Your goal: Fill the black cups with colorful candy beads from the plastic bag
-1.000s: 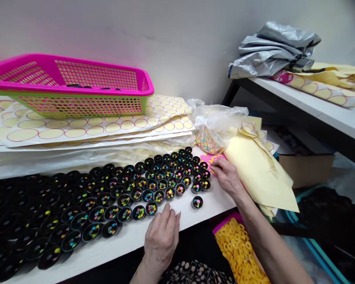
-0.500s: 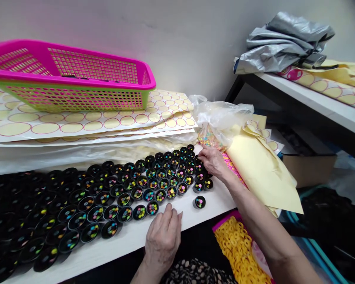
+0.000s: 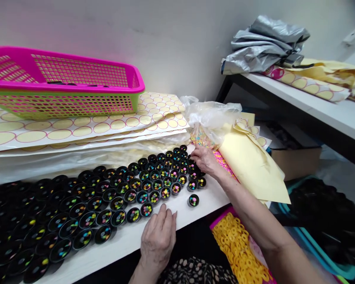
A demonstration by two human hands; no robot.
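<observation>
Many small black cups (image 3: 135, 184) stand close together in rows on a white tabletop, with coloured candy-like beads inside. My right hand (image 3: 205, 161) is over the far right end of the rows, fingers pinched together at the cups; what lies between the fingertips is hidden. One black cup (image 3: 193, 200) sits apart, nearer the front edge. My left hand (image 3: 159, 236) rests at the front edge of the white table (image 3: 182, 213), fingers loosely bent, with nothing visible in it. Just beyond its fingertips is the nearest row of cups.
Behind the cups, a pink and green basket (image 3: 91, 103) stands on sheets of round labels (image 3: 117, 125). A clear plastic bag (image 3: 210, 112) with coloured beads and yellow paper (image 3: 250, 157) lie to the right. Below is a bag of yellow rings (image 3: 239, 248). A shelf (image 3: 301, 88) juts in at right.
The view has shifted slightly to the right, so everything appears a little further left. Both hands stay in nearly the same places relative to the cups.
</observation>
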